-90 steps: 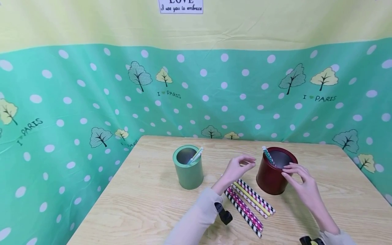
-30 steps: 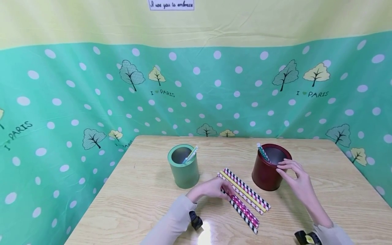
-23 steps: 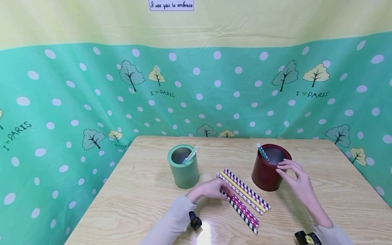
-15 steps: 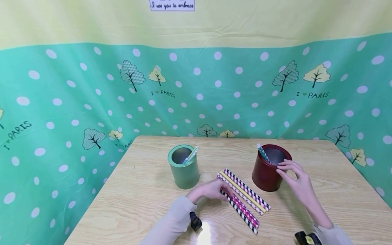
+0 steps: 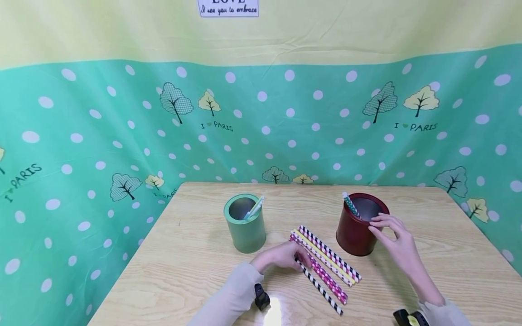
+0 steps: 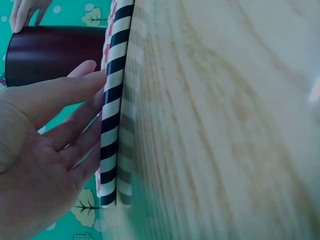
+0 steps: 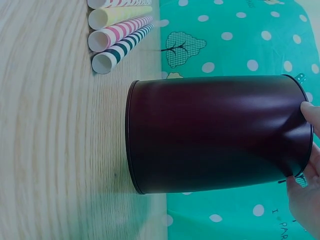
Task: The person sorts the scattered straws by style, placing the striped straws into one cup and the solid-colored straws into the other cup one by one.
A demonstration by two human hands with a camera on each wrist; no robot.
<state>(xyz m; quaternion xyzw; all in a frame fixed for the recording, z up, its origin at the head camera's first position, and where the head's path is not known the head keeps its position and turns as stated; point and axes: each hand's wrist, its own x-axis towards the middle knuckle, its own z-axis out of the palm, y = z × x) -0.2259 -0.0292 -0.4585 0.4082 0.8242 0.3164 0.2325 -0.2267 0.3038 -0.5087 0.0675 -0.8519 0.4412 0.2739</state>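
My left hand (image 5: 287,256) is low over a row of patterned paper straws, thumb and fingers at the upper end of a black-and-white striped straw (image 5: 323,292). In the left wrist view this striped straw (image 6: 112,110) lies between thumb and fingers. Beside it are a magenta dotted straw (image 5: 329,280), a white dotted one, a yellow straw (image 5: 332,263) and a pink-and-black striped straw (image 5: 330,253). My right hand (image 5: 397,240) grips the rim of a dark red canister (image 5: 355,235), which stands upright with a teal dotted straw (image 5: 351,206) leaning inside.
A green canister (image 5: 248,235) stands upright to the left, with light straws (image 5: 254,208) leaning at its rim. Everything rests on a wooden table (image 5: 183,262). A green and yellow printed curtain (image 5: 244,136) hangs behind and at the sides.
My left hand has come down from between the canisters to the straws. The black-and-white straw's lower end has moved apart from the magenta one. The right hand stays at the red canister.
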